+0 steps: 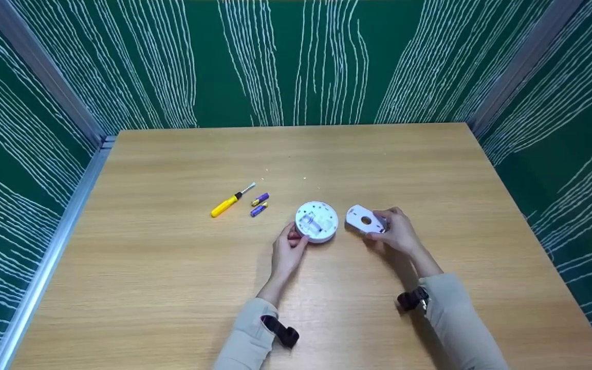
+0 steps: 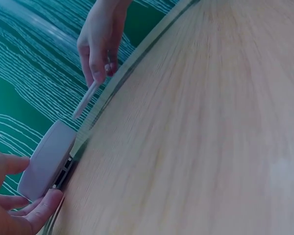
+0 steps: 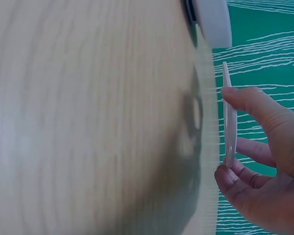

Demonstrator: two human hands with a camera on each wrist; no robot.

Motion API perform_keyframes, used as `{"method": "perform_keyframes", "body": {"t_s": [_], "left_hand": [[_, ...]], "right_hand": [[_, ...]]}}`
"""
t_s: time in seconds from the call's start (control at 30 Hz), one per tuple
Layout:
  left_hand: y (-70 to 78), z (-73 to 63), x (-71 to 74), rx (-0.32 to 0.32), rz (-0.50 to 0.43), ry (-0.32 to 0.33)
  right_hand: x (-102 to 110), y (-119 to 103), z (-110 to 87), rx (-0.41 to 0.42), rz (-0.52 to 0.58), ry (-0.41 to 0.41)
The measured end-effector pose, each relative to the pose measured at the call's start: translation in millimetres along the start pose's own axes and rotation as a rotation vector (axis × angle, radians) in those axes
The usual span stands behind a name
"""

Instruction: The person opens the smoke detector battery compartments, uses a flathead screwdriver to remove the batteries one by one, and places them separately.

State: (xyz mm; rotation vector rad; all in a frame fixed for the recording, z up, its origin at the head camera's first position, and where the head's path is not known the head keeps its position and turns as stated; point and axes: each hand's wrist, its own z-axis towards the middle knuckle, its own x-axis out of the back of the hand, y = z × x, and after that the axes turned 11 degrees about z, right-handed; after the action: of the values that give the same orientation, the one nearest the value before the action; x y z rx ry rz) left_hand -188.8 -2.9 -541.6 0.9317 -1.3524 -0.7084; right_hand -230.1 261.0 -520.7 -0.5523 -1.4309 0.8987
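Observation:
Round and white, a battery-powered device (image 1: 317,222) has its open battery compartment facing up in the head view. My left hand (image 1: 287,253) grips it by the near left edge. In the left wrist view, the thumb and fingers lie on opposite faces of the device (image 2: 48,159), seen edge-on. To its right, my right hand (image 1: 400,232) pinches a thin white mounting plate (image 1: 357,213) with rounded ends and a hole in the centre. The right wrist view has this plate (image 3: 230,128) edge-on between thumb and fingertips, apart from the device (image 3: 214,22).
Left of the device lie two purple and gold batteries (image 1: 260,199), side by side. Beyond them is a screwdriver (image 1: 225,205) with a yellow handle. Small pale crumbs dot the wooden table (image 1: 172,288). Green, white-streaked panels (image 1: 224,61) stand around the table's back and sides.

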Motion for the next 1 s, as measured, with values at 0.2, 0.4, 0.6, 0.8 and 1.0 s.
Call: {"method": "perform_keyframes", "body": {"t_s": [0.2, 0.4, 0.6, 0.8, 1.0], "left_hand": [[0.2, 3.5, 1.4, 0.000, -0.018, 0.020], [-2.0, 7.7, 2.2, -0.002, -0.053, 0.022], [-1.8, 13.8, 3.4, 0.012, -0.128, -0.013], [-2.8, 20.8, 5.7, 0.031, -0.165, -0.032], [-3.0, 25.8, 8.0, 0.011, -0.148, -0.027]], "right_hand": [[-3.1, -11.0, -4.0, 0.045, 0.042, 0.018], [-7.7, -21.1, -7.7, 0.076, 0.057, 0.016], [-13.5, -29.5, -7.8, 0.077, 0.106, 0.000], [-19.8, -36.2, -5.6, 0.053, 0.107, -0.033], [-28.9, -40.1, -0.8, 0.050, 0.119, -0.058]]}}
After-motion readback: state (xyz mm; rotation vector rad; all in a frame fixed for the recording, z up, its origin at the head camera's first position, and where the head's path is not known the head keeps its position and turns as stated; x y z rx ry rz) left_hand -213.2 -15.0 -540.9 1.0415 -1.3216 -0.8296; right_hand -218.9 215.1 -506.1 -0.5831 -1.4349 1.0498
